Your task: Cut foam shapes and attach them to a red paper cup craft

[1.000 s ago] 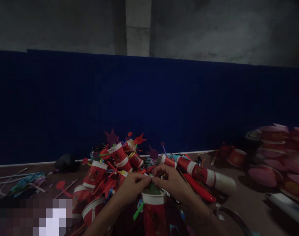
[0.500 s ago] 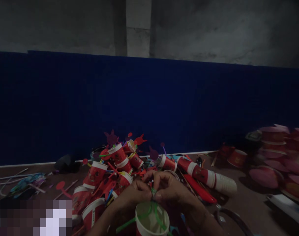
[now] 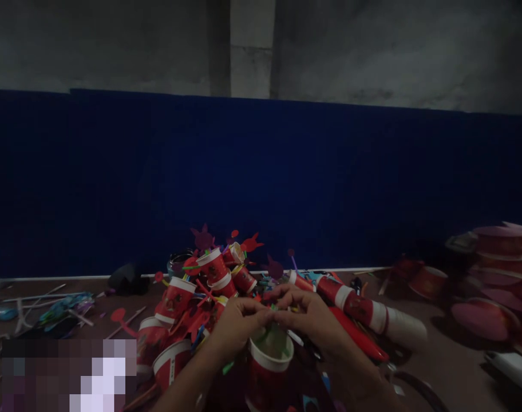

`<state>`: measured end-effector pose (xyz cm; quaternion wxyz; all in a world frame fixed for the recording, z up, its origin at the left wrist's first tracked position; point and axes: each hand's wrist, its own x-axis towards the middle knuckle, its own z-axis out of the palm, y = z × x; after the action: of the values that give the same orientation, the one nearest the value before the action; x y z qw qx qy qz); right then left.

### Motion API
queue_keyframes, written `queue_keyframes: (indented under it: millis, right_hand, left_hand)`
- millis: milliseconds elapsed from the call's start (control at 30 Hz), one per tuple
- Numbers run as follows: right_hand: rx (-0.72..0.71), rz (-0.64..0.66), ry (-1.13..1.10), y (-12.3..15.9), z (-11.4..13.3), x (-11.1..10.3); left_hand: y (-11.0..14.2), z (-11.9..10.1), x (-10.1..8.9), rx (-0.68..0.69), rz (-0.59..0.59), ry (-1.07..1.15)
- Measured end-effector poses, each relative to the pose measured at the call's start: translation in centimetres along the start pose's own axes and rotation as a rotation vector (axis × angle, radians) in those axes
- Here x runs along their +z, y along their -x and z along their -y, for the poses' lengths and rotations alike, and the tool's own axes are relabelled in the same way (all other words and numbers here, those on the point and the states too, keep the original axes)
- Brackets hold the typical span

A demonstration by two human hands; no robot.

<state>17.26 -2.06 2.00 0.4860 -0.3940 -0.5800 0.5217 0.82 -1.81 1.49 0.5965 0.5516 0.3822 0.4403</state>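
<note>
My left hand (image 3: 237, 326) and my right hand (image 3: 308, 317) meet fingertip to fingertip just above a red paper cup with a white rim (image 3: 269, 363). Both pinch a thin green strip (image 3: 273, 327) that dips into the cup's mouth. The cup stands upright, low in the middle of the view. Right behind my hands rises a heap of similar red cups (image 3: 201, 292) stuck with coloured straws and red and purple paper cut-outs.
A long sleeve of stacked red cups (image 3: 364, 312) lies on its side to the right. Pink lids and red bowls (image 3: 488, 269) pile up at far right. Loose straws and scraps (image 3: 50, 306) litter the brown table (image 3: 437, 355) at left. A dark blue panel (image 3: 261, 183) backs the table.
The cup was tipped toward me half a second ago and now stands more upright. My hands stay pinched together on the green strip. The view has shifted slightly.
</note>
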Motion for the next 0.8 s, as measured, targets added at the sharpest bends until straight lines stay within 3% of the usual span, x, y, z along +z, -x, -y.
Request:
queue_keyframes:
  millis: [100, 300, 433, 533, 600, 800]
  right_hand:
    - [-0.083, -0.03, 0.107, 0.0, 0.1, -0.3]
    - [-0.024, -0.005, -0.053, 0.0, 0.6, 0.1]
    - [-0.035, -0.074, 0.058, -0.3, 0.6, 0.0]
    - [-0.101, -0.192, 0.274, -0.2, 0.5, 0.2]
    - [-0.153, -0.206, 0.418, 0.2, 0.6, 0.7]
    - [-0.243, -0.232, 0.651, 1.0, 0.8, 1.9]
  left_hand:
    - [0.1, 0.0, 0.4, 0.129, -0.108, -0.128]
    - [-0.1, 0.3, -0.1, 0.026, 0.028, -0.014]
    - [0.0, 0.0, -0.2, 0.09, -0.095, -0.109]
    - [0.4, -0.3, 0.0, 0.252, -0.29, -0.346]
    - [0.7, -0.4, 0.3, 0.388, -0.38, -0.533]
    - [1.2, 0.3, 0.9, 0.668, -0.433, -0.914]
